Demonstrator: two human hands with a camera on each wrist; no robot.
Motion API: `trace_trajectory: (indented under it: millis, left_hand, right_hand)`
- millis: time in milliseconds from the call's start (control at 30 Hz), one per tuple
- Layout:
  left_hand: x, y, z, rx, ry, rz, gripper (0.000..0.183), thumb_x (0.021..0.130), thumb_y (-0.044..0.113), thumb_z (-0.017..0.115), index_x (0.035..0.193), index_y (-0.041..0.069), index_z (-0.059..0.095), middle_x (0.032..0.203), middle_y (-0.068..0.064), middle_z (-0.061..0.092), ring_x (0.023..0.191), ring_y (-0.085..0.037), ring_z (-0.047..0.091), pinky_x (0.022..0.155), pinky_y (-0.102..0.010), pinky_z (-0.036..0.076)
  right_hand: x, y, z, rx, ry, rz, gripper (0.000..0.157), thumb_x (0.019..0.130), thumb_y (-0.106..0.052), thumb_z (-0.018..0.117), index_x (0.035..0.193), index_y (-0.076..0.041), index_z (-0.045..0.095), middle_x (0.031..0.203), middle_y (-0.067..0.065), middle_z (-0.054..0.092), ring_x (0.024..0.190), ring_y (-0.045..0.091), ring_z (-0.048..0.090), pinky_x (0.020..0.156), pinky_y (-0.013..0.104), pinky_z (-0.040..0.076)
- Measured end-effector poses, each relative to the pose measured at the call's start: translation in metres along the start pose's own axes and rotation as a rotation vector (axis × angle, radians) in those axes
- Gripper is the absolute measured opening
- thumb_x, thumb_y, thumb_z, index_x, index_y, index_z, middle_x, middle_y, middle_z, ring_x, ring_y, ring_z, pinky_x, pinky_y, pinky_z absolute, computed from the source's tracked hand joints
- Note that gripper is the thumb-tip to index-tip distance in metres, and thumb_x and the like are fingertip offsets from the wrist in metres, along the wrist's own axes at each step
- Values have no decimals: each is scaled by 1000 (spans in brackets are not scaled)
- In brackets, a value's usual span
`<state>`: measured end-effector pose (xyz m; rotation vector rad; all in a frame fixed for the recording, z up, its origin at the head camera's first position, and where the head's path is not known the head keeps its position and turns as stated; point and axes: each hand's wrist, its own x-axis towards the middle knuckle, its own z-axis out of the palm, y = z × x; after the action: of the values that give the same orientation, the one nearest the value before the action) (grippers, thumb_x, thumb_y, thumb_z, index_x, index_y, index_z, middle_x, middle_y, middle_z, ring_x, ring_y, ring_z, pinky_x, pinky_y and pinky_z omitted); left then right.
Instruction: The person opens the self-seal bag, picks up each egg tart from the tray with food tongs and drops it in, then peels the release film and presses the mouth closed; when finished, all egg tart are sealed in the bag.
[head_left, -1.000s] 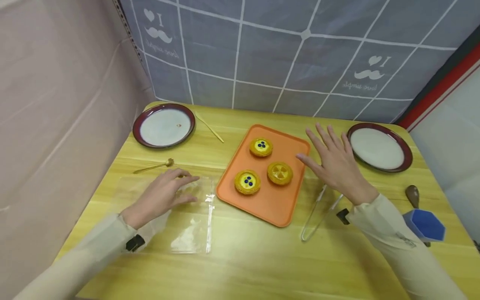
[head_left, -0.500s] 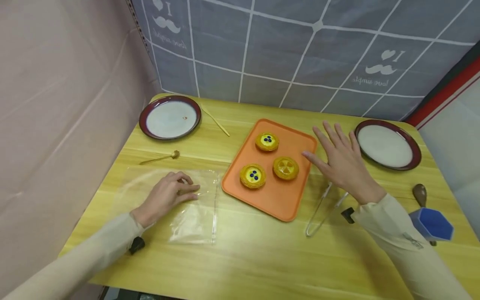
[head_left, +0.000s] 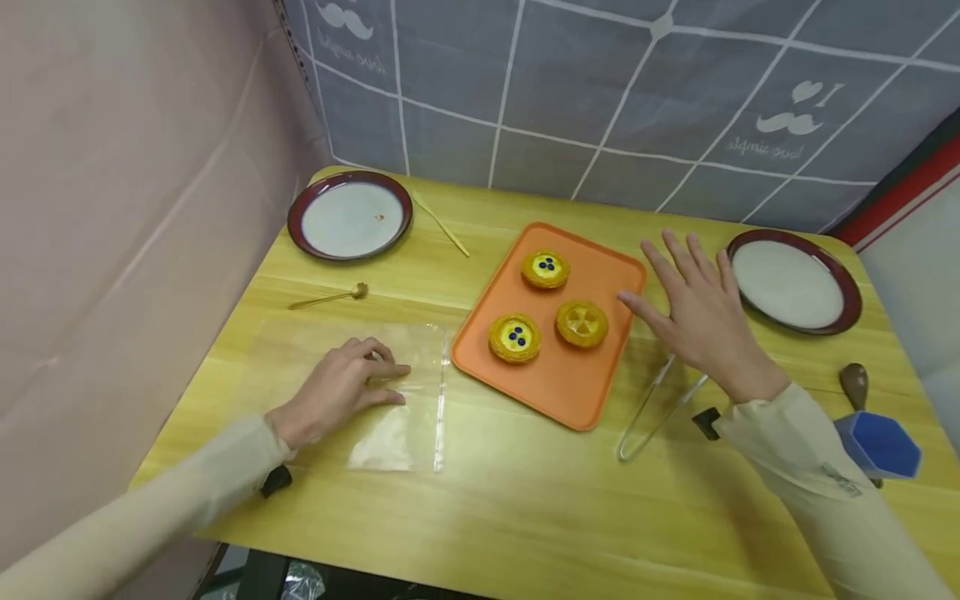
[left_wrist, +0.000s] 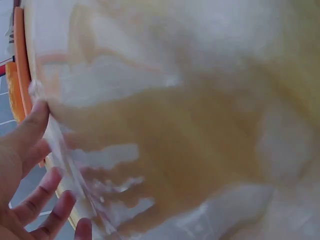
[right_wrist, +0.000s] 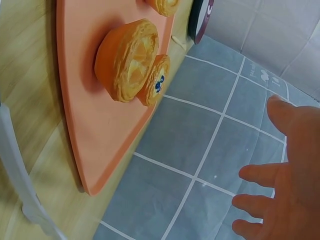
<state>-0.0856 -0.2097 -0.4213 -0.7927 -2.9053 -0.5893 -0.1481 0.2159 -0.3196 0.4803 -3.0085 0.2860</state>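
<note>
My left hand (head_left: 333,387) is over a clear plastic zip bag (head_left: 381,446) that lies flat at the left. Its thumb and fingers are spread slightly apart with nothing gripped between them. In the left wrist view, the fingertips (left_wrist: 34,120) are right at the edge of the shiny bag (left_wrist: 200,135). Fingers spread, my right hand (head_left: 701,321) hovers over metal tongs (head_left: 637,429), beside the orange tray (head_left: 540,379). On that tray sit two blueberry-topped egg tarts (head_left: 514,337) and one tart with a segmented top (head_left: 582,323). The right wrist view shows the tray (right_wrist: 80,115) with the tarts.
Dark-rimmed white plates stand at the back left (head_left: 352,218) and back right (head_left: 787,279). A thin yellow utensil (head_left: 442,223) and a gold spoon (head_left: 330,297) lie left of the tray. At the right are a blue hexagonal cup (head_left: 877,446) and a brown spoon (head_left: 853,385).
The head view has shifted, so the table sits higher and further right. My left thumb and fingers closed toward each other, then parted slightly. The right hand stays spread in place.
</note>
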Motion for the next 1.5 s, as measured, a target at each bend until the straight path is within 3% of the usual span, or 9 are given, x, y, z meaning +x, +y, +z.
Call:
trace_trajectory:
  millis: [200, 433, 600, 867, 1133, 1400, 1500]
  left_hand:
    - [9, -1, -2, -21, 29, 41, 22, 74, 32, 69, 94, 24, 70, 87, 10, 62, 76, -7, 53, 69, -28, 46]
    - [9, -7, -8, -78, -1, 37, 22, 81, 25, 63, 102, 19, 66, 91, 11, 63, 82, -3, 57, 74, -24, 50]
    - [8, -8, -6, -133, 15, 55, 12, 83, 24, 62, 94, 20, 62, 88, 13, 63, 79, 1, 58, 72, -19, 51]
    - [12, -3, -3, -26, 48, 112, 10, 79, 23, 67, 87, 16, 66, 85, 5, 66, 78, -7, 61, 71, -21, 53]
    - [12, 0, 0, -2, 67, 135, 11, 78, 17, 67, 88, 14, 69, 87, 3, 67, 82, -9, 60, 74, -21, 52]
    - [16, 2, -13, -6, 171, 163, 6, 75, 15, 70, 80, 13, 70, 85, 0, 67, 82, -14, 61, 73, -29, 53]
    - [19, 3, -18, -6, 230, 183, 7, 72, 15, 72, 79, 13, 70, 83, -1, 68, 79, -14, 62, 70, -29, 53]
  right_hand:
    - [-2, 1, -3, 6, 1, 5, 69, 88, -57, 37, 143, -28, 8, 150, -1, -3, 138, 24, -10, 109, 54, -10]
    - [-4, 2, -1, 8, -3, 2, 68, 88, -56, 37, 143, -28, 8, 150, -2, -3, 138, 23, -10, 108, 54, -11]
    - [-5, 3, 1, 10, -9, 4, 68, 88, -56, 37, 143, -27, 9, 150, -2, -3, 138, 23, -10, 108, 55, -10]
    - [-6, 4, 2, 4, -16, 11, 68, 88, -57, 36, 143, -27, 8, 150, -1, -3, 138, 23, -11, 108, 54, -11]
    - [-10, 7, 2, 2, -25, 18, 67, 89, -55, 37, 143, -27, 8, 150, 0, -2, 138, 25, -9, 108, 56, -9]
    - [-18, 9, -2, 12, -7, 48, 67, 89, -55, 38, 143, -26, 11, 150, 1, 2, 138, 25, -6, 108, 55, -7]
    - [-26, 12, -2, 53, 22, 65, 67, 89, -52, 41, 143, -21, 17, 150, 10, 10, 137, 33, 6, 106, 60, 3]
